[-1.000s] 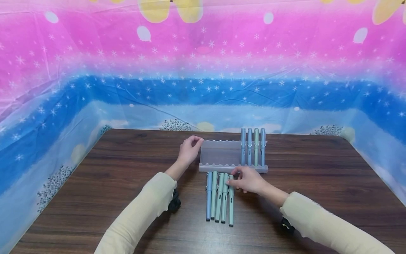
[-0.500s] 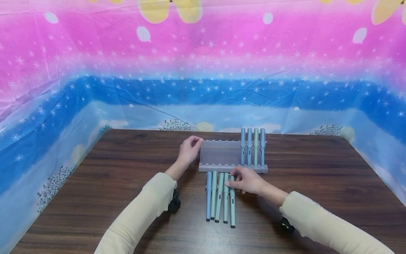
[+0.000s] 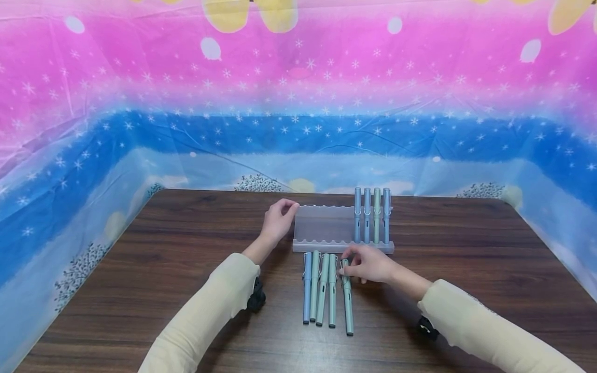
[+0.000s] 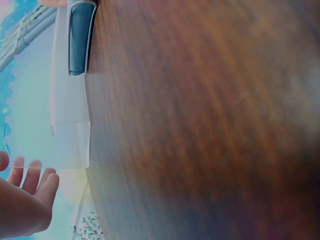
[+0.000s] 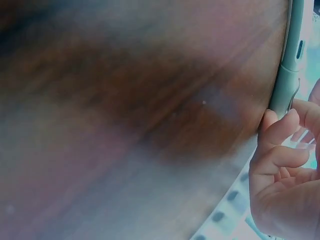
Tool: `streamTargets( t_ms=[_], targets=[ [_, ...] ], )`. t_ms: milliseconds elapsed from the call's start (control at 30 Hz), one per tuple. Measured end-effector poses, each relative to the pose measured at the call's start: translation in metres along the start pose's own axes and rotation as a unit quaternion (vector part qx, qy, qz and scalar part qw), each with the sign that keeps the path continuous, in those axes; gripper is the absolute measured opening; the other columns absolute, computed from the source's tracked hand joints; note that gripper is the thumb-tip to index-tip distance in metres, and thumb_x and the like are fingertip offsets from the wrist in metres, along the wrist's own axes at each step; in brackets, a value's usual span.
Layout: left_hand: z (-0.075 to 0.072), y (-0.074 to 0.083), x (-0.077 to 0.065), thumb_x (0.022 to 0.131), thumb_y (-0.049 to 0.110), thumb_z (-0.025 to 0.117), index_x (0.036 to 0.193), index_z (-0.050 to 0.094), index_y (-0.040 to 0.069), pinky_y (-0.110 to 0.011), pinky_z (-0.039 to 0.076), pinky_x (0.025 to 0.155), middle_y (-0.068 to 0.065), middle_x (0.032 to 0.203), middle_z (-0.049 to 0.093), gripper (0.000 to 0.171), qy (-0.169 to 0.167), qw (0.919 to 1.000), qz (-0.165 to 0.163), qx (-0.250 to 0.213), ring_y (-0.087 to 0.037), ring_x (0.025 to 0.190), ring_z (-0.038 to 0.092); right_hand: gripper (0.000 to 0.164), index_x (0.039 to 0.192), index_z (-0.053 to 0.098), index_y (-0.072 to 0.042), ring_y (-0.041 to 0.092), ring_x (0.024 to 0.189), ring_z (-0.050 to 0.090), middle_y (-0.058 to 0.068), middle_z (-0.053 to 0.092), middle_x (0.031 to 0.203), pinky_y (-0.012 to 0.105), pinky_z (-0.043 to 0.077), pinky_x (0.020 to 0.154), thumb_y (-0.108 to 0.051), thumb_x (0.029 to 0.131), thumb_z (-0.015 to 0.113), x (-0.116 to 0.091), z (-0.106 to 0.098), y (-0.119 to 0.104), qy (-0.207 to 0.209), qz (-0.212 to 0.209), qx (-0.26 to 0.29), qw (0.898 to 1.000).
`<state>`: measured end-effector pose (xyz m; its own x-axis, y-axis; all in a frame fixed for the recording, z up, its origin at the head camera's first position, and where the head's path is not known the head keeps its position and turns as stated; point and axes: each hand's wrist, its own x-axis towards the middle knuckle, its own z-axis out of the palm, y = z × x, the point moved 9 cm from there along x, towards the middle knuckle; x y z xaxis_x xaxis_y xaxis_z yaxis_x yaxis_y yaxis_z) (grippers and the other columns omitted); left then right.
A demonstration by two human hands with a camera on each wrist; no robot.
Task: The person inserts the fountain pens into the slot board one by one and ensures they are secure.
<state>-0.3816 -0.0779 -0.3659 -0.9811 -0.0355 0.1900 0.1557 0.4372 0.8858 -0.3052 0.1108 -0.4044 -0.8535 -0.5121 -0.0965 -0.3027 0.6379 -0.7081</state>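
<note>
rightmost pen (image 3: 347,300) shifted, fingers (image 3: 347,261) pinching

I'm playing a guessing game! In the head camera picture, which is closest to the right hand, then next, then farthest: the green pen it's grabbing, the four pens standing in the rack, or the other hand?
1. The green pen: the right hand pinches its top end.
2. The four pens in the rack: just behind the hand.
3. The left hand: farthest, at the rack's left end.

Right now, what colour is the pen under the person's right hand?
The pen that the right hand pinches is pale mint green, clearest in the head view.
</note>
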Motion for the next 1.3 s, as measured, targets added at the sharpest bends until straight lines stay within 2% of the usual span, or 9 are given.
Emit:
streamTargets(
  t_ms=[133, 333, 433, 533, 700, 900, 1000, 1133, 1300],
  targets=[
    [0.000, -0.001, 0.000, 0.090, 0.024, 0.050, 0.101, 0.059, 0.004, -0.034, 0.043, 0.078, -0.009, 0.098, 0.059, 0.025, 0.001, 1.0000, -0.002, 0.001, -0.021, 0.088, 0.054, 0.029, 0.101, 0.053, -0.003, 0.015, 0.044, 0.049, 0.000, 0.054, 0.063, 0.028, 0.041, 0.043, -0.018, 0.079, 0.066, 0.001, 0.000, -0.002, 0.002, -0.008, -0.021, 1.000],
    [0.000, 0.000, -0.001, 0.090, 0.024, 0.050, 0.101, 0.059, 0.004, -0.034, 0.043, 0.078, -0.009, 0.098, 0.059, 0.025, 0.003, 1.0000, -0.001, 0.002, -0.022, 0.089, 0.053, 0.025, 0.094, 0.056, -0.003, 0.010, 0.047, 0.047, -0.003, 0.051, 0.060, 0.026, 0.040, 0.044, -0.018, 0.076, 0.067, 0.001, -0.002, -0.012, 0.029, -0.028, -0.087, 0.995],
    [-0.001, 0.000, -0.001, 0.090, 0.024, 0.050, 0.101, 0.059, 0.004, -0.034, 0.043, 0.078, -0.009, 0.098, 0.059, 0.025, 0.003, 1.0000, 0.000, 0.001, -0.022, 0.088, 0.053, 0.023, 0.093, 0.057, -0.003, 0.009, 0.049, 0.047, -0.004, 0.051, 0.061, 0.025, 0.039, 0.045, -0.015, 0.076, 0.066, 0.002, -0.003, -0.012, 0.039, -0.027, -0.094, 0.994],
    [-0.001, 0.001, -0.001, 0.090, 0.024, 0.051, 0.101, 0.059, 0.004, -0.034, 0.043, 0.078, -0.009, 0.098, 0.059, 0.024, 0.003, 1.0000, 0.000, -0.001, -0.022, 0.088, 0.054, 0.022, 0.094, 0.057, -0.002, 0.010, 0.049, 0.048, -0.002, 0.052, 0.062, 0.026, 0.040, 0.045, -0.012, 0.076, 0.065, 0.002, -0.004, -0.010, 0.039, -0.024, -0.070, 0.997],
    [0.000, 0.000, 0.000, 0.090, 0.024, 0.050, 0.101, 0.059, 0.004, -0.034, 0.043, 0.079, -0.009, 0.098, 0.059, 0.025, 0.001, 1.0000, 0.000, -0.002, -0.021, 0.089, 0.054, 0.022, 0.098, 0.055, -0.001, 0.016, 0.047, 0.049, 0.004, 0.054, 0.064, 0.031, 0.043, 0.044, -0.010, 0.079, 0.061, 0.002, -0.006, -0.003, 0.025, -0.012, 0.022, 0.999],
    [0.000, 0.000, 0.001, 0.090, 0.024, 0.051, 0.100, 0.060, 0.004, -0.034, 0.043, 0.078, -0.009, 0.098, 0.060, 0.024, 0.003, 1.0000, -0.001, -0.001, -0.021, 0.088, 0.054, 0.025, 0.105, 0.051, -0.002, 0.017, 0.050, 0.046, 0.012, 0.056, 0.072, 0.033, 0.043, 0.049, -0.009, 0.082, 0.059, 0.004, -0.012, 0.006, 0.015, 0.013, 0.123, 0.992],
    [0.000, 0.000, 0.001, 0.090, 0.024, 0.051, 0.100, 0.060, 0.003, -0.034, 0.043, 0.078, -0.009, 0.097, 0.060, 0.024, 0.003, 1.0000, -0.001, -0.002, -0.022, 0.087, 0.054, 0.028, 0.108, 0.050, -0.003, 0.017, 0.051, 0.046, 0.013, 0.057, 0.076, 0.033, 0.044, 0.050, -0.008, 0.082, 0.059, 0.004, -0.016, 0.004, 0.015, 0.004, 0.141, 0.990],
    [0.000, 0.000, 0.001, 0.090, 0.023, 0.051, 0.100, 0.060, 0.003, -0.034, 0.043, 0.078, -0.009, 0.097, 0.060, 0.024, 0.004, 1.0000, 0.000, -0.002, -0.022, 0.087, 0.054, 0.031, 0.111, 0.047, -0.001, 0.019, 0.052, 0.047, 0.012, 0.058, 0.077, 0.033, 0.044, 0.050, -0.004, 0.081, 0.058, 0.005, -0.024, -0.004, 0.022, -0.029, 0.153, 0.988],
    [-0.001, 0.000, 0.001, 0.090, 0.023, 0.051, 0.100, 0.060, 0.003, -0.034, 0.043, 0.078, -0.009, 0.097, 0.060, 0.023, 0.004, 1.0000, 0.001, -0.002, -0.022, 0.087, 0.054, 0.031, 0.111, 0.047, -0.003, 0.023, 0.054, 0.049, 0.010, 0.059, 0.080, 0.036, 0.045, 0.050, -0.005, 0.082, 0.059, 0.006, -0.036, -0.012, 0.042, -0.063, 0.143, 0.987]
  ],
)
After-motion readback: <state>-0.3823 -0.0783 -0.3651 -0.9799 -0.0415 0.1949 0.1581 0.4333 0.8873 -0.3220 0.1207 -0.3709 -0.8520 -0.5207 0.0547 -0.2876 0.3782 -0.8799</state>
